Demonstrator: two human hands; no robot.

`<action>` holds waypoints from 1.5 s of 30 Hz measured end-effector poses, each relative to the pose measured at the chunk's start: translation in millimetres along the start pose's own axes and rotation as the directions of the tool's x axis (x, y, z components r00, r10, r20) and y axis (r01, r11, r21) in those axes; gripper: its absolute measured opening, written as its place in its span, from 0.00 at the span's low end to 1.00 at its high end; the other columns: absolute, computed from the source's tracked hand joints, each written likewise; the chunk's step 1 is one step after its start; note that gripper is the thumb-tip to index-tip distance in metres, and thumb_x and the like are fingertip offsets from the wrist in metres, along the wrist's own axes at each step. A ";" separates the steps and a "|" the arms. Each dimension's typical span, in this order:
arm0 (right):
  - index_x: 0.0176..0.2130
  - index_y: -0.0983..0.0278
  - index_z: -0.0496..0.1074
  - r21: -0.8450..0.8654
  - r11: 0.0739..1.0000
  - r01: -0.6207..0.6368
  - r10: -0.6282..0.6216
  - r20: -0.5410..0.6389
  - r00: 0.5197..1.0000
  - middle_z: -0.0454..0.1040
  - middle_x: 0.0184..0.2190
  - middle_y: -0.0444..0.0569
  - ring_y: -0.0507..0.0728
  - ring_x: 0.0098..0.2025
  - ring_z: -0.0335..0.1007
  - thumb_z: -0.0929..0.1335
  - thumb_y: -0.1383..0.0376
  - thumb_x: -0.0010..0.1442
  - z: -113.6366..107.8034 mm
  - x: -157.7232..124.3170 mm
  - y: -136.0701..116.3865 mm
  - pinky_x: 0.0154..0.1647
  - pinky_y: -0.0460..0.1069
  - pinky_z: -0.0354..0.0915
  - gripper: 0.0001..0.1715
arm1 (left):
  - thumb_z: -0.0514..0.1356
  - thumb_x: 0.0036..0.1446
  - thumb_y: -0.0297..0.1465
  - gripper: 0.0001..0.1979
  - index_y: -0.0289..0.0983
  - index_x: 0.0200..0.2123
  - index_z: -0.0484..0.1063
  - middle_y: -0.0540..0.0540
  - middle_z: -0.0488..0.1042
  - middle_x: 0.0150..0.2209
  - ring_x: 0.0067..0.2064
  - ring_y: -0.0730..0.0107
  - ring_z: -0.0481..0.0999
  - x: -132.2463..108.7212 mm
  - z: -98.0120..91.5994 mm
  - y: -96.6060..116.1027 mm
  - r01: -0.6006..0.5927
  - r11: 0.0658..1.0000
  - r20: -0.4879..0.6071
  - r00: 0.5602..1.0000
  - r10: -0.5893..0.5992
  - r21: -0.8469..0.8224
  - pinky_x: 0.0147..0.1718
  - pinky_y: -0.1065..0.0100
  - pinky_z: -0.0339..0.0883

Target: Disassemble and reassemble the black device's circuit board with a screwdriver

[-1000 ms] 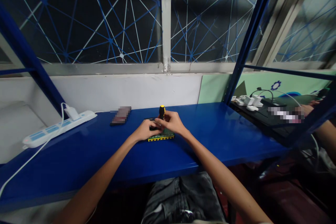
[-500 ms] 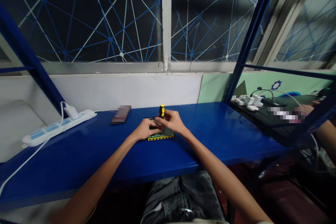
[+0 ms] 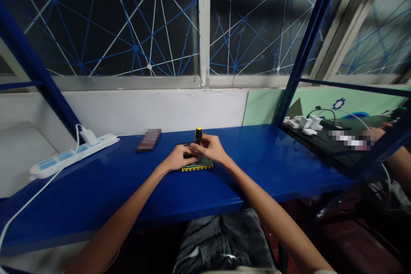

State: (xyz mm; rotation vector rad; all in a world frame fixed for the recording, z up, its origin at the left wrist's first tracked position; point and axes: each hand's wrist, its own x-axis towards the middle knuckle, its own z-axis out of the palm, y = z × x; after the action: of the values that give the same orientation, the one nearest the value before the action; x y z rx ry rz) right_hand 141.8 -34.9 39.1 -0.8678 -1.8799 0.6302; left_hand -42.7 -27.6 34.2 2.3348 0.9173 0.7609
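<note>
A black screwdriver (image 3: 199, 136) with a yellow cap stands upright, its shaft hidden by my fingers. My right hand (image 3: 212, 148) is closed around the lower part of its handle. Beneath both hands a flat green item (image 3: 205, 164) with a yellow-and-black front edge lies on the table; it looks like a circuit board or a small case, and I cannot tell which. From the left, my left hand (image 3: 176, 158) curls over this item. Its thumb and fingers come together near the screwdriver's foot, and what they pinch is hidden.
A blue table (image 3: 257, 158) spans the view. On it a blurred phone-like slab (image 3: 148, 140) lies at the back left, and a white power strip (image 3: 73, 156) with a cable stands farther left. Past a blue post (image 3: 297, 68), chargers (image 3: 310, 124) and another person's arm (image 3: 398, 158) appear at right.
The screwdriver's handle has turned: the yellow patches that faced me now barely show, and mostly black does. Both hands keep nearly the same place.
</note>
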 end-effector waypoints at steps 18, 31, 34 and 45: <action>0.32 0.66 0.72 -0.011 1.000 0.023 -0.023 -0.008 1.000 0.71 0.23 0.45 0.52 0.25 0.66 0.68 0.52 0.58 0.9 -0.2 2.0 0.27 0.46 0.58 0.19 | 0.64 0.52 0.34 0.08 0.35 0.33 0.81 0.45 0.82 0.34 0.39 0.61 0.79 -0.6 1.3 -3.2 -0.027 0.999 -0.016 0.999 0.027 0.019 0.42 0.66 0.67; 0.32 0.66 0.73 -0.021 1.000 0.009 -0.009 0.006 1.000 0.72 0.24 0.46 0.52 0.26 0.66 0.68 0.53 0.58 1.0 0.1 1.4 0.27 0.46 0.59 0.17 | 0.66 0.50 0.33 0.07 0.36 0.30 0.81 0.46 0.82 0.32 0.38 0.60 0.79 0.5 3.1 -0.7 0.030 1.000 -0.054 0.998 -0.029 0.011 0.41 0.66 0.67; 0.32 0.66 0.73 -0.015 1.000 0.016 -0.016 0.010 1.000 0.72 0.24 0.46 0.52 0.26 0.66 0.68 0.53 0.58 1.1 0.0 1.7 0.27 0.47 0.59 0.17 | 0.66 0.51 0.33 0.07 0.36 0.30 0.81 0.46 0.82 0.33 0.39 0.61 0.79 -0.2 2.5 -1.8 0.003 1.000 -0.045 0.999 -0.002 0.022 0.42 0.66 0.67; 0.32 0.65 0.73 0.009 1.000 0.017 -0.017 0.021 1.000 0.72 0.24 0.46 0.52 0.26 0.66 0.68 0.52 0.58 2.2 0.0 2.8 0.28 0.47 0.60 0.18 | 0.65 0.51 0.34 0.08 0.36 0.32 0.81 0.45 0.81 0.34 0.40 0.61 0.79 -1.5 1.6 -3.5 -0.022 1.000 -0.020 1.000 0.022 0.008 0.42 0.66 0.67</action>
State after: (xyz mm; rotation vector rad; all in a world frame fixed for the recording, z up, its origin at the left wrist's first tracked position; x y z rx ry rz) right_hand 140.7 -33.4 36.1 -0.8418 -1.8999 0.6392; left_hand -44.0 -26.8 30.4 2.3515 0.9061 0.7920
